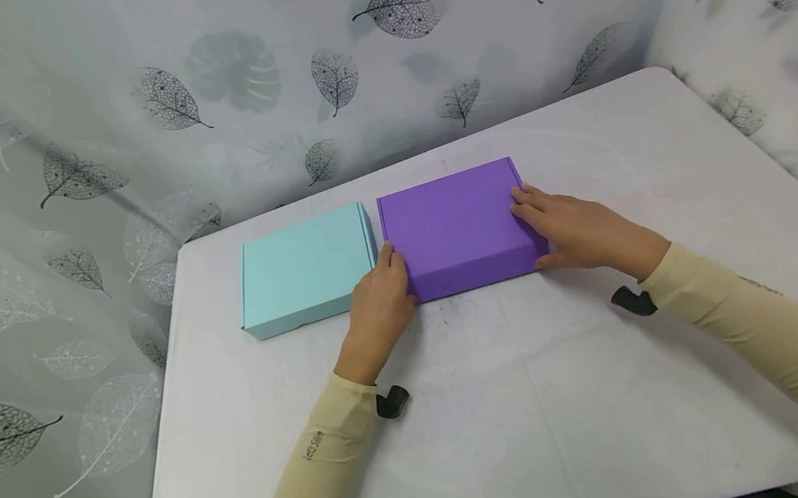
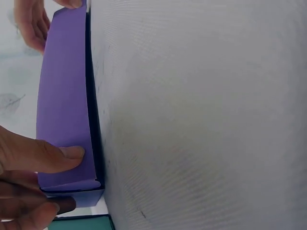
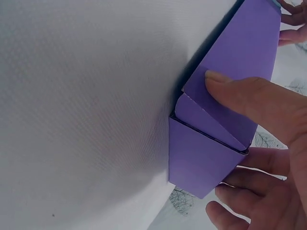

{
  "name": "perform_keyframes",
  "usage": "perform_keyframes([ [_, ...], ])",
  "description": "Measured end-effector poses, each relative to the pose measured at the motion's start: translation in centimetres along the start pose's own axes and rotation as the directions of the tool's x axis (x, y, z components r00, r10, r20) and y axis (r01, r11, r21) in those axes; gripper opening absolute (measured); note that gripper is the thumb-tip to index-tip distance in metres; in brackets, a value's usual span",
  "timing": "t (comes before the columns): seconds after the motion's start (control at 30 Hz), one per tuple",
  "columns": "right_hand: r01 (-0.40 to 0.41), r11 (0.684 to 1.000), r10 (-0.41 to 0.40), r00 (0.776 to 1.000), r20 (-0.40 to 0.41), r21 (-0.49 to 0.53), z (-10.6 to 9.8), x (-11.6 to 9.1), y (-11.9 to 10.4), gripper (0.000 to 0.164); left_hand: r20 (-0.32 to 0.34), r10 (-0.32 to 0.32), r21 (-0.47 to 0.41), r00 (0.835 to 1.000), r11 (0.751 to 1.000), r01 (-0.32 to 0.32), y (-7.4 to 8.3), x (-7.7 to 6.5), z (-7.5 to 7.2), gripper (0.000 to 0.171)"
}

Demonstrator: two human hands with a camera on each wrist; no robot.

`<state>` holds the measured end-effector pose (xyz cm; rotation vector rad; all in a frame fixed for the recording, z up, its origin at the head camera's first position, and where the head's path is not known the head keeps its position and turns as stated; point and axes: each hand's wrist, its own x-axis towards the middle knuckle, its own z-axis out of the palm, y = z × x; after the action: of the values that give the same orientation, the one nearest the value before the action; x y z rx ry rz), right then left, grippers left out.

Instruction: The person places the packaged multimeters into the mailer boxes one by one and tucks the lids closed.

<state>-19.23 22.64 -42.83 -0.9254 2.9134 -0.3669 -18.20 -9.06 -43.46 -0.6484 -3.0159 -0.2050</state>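
A closed purple box point(image 1: 453, 229) lies on the white table, its lid on top. At its left front corner, my left hand point(image 1: 379, 298) holds it; the thumb point(image 2: 57, 157) lies on the front face and the other fingers are at the left side. My right hand point(image 1: 578, 229) grips the right end. In the right wrist view that thumb point(image 3: 240, 91) presses the front face, with the fingers bent by the side. The front flap point(image 3: 208, 117) stands slightly off at the corner. Close on the left lies a closed turquoise box point(image 1: 306, 265), apart from the purple one.
The white table point(image 1: 512, 419) spreads in front of the boxes and to their right. Behind it and along the left hangs a leaf-patterned curtain point(image 1: 380, 108). Black wrist mounts point(image 1: 392, 402) stick out from both beige sleeves.
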Motion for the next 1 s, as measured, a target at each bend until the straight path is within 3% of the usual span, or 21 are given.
perform_keyframes([
  [0.5,0.016,0.998,-0.019,0.998,-0.062,-0.057,0.55,0.46,0.12,0.087,-0.071,0.048,0.022,0.996,0.999,-0.047,-0.12,0.23,0.61,0.056],
  [1.0,0.008,0.988,-0.019,0.997,-0.073,-0.157,0.78,0.93,-0.39,0.086,-0.138,0.069,0.092,0.988,0.994,-0.057,0.02,0.54,0.94,0.051],
])
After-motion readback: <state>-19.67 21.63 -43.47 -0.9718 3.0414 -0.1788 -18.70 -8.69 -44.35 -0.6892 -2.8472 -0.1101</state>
